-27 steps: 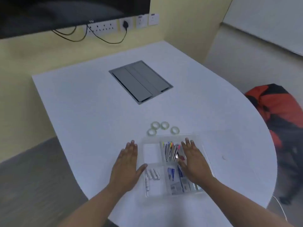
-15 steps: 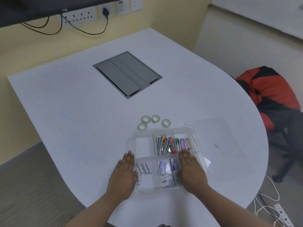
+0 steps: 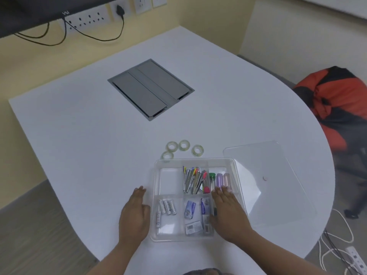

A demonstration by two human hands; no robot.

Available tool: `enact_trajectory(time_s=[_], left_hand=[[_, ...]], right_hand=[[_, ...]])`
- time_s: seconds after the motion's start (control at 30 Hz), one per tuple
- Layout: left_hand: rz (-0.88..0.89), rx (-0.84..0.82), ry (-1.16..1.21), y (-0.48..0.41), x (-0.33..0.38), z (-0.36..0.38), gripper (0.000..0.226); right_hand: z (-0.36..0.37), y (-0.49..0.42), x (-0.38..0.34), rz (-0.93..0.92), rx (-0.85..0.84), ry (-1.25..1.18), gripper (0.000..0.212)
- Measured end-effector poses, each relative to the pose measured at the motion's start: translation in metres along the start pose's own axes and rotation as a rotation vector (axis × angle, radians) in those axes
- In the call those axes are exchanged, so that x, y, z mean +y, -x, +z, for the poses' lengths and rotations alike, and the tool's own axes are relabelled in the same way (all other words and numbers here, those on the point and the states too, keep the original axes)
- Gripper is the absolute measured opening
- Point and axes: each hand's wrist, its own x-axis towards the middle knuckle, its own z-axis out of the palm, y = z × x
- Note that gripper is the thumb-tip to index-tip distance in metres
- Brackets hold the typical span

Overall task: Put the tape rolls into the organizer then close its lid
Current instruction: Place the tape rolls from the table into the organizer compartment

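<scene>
Getting the lid off was the big change: organizer open, tape rolls not loaded yet.

So the clear lid (image 3: 264, 175), which was on the box a second earlier, lay flat on the white table (image 3: 79, 135) just right of the clear organizer (image 3: 195, 160), meaning loading could start. Left hand (image 3: 136, 214) rested flat and empty against its left wall, right hand (image 3: 228, 211) flat and empty over the right compartments. Four tape rolls (image 3: 183, 145) sat just behind it; top-left compartment (image 3: 169, 180) looked free.
</scene>
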Motion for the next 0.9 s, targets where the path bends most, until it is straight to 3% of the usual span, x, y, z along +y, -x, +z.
enact_trajectory(time_s=[0.13,0.3,0.43,0.67,0.77,0.9], left_hand=[[-0.066,-0.003,-0.024,-0.022,-0.008,0.005,0.046],[-0.094,-0.224,-0.228,-0.063,-0.020,0.011,0.064],[-0.125,-0.403,-0.341,-0.081,-0.031,0.023,0.070],[-0.115,-0.409,-0.437,-0.075,-0.042,0.036,0.091],[-0.145,-0.453,-0.435,-0.077,-0.040,0.037,0.094],[-0.159,-0.545,-0.422,-0.082,-0.046,0.035,0.091]], right_hand=[[-0.030,-0.030,-0.002,-0.061,0.094,-0.049,0.049],[-0.058,-0.079,0.001,-0.054,0.145,-0.110,0.037],[-0.071,-0.118,0.009,-0.046,0.069,-0.103,0.041],[-0.074,-0.181,0.008,0.034,-0.023,-0.134,0.042],[-0.069,-0.203,0.002,0.198,-0.028,-0.213,0.044],[-0.057,-0.227,-0.004,0.364,-0.035,-0.268,0.064]])
